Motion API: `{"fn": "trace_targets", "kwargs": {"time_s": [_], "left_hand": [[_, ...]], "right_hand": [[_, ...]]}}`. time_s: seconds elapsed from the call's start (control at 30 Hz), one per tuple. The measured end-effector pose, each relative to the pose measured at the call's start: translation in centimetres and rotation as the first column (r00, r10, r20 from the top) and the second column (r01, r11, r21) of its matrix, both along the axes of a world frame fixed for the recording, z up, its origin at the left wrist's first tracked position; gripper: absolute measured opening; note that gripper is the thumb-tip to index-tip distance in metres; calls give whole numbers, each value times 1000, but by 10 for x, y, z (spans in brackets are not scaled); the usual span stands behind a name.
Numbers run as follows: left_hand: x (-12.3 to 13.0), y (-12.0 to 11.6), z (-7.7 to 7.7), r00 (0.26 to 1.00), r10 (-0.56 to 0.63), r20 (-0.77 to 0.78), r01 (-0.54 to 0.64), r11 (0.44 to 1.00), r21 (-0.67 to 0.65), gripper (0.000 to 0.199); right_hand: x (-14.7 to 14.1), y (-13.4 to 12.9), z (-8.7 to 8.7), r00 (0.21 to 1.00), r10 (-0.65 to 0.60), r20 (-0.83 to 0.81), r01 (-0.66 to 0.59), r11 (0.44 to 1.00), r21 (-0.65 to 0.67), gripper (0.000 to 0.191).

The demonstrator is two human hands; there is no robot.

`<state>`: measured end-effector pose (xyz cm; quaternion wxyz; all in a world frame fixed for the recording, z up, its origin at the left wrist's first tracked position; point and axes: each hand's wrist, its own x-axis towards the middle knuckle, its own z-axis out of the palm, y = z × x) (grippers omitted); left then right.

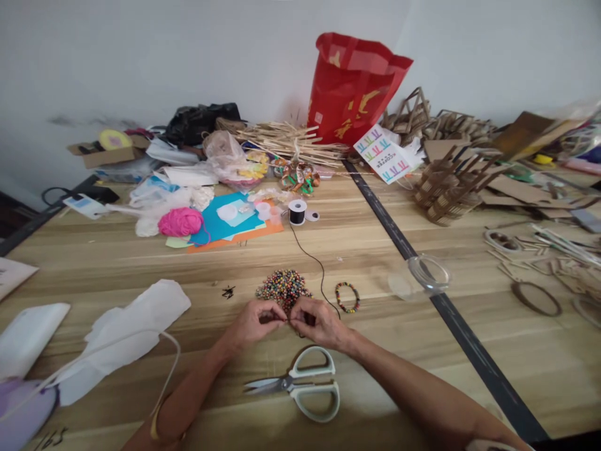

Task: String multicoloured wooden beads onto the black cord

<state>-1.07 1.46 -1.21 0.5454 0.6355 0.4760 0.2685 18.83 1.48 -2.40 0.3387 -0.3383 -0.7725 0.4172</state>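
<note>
My left hand (257, 321) and my right hand (317, 319) meet fingertip to fingertip just in front of a pile of multicoloured beads (283, 287). Each is pinched closed. A black cord (315, 258) runs from a spool (297, 212) down beside my right hand. My right fingers seem to hold its end; what my left fingertips pinch is too small to make out. A finished-looking beaded bracelet (347, 297) lies right of my right hand. Scissors (300, 383) with white handles lie below my hands, blades pointing left.
Short black scraps (228, 292) lie left of the beads. Pink yarn (181, 222) and blue paper (225, 218) are farther back. A red bag (357, 91) stands at the wall. Clear coiled line (429, 273) and woven baskets (446, 194) are on the right, a white sheet (126, 332) on the left.
</note>
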Motion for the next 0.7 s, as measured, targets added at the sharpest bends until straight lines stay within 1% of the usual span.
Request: {"fn": "trace_targets", "kwargs": {"time_s": [0.13,0.2,0.5,0.7], "left_hand": [[0,0,1,1000,-3,11,3,1000,-13,7],[-1,0,0,1000,0,23,0,1000,-13,7],[0,-1,0,1000,4,30,-3,1000,-26,6],[2,-1,2,1000,-12,22,12,1000,-3,6]], "right_hand": [[0,0,-1,1000,7,-6,-7,998,-62,6],[0,0,-1,1000,4,1,-4,997,-72,6],[0,0,-1,999,-6,42,6,1000,-20,8],[0,0,-1,999,-12,41,12,1000,-2,7]]}}
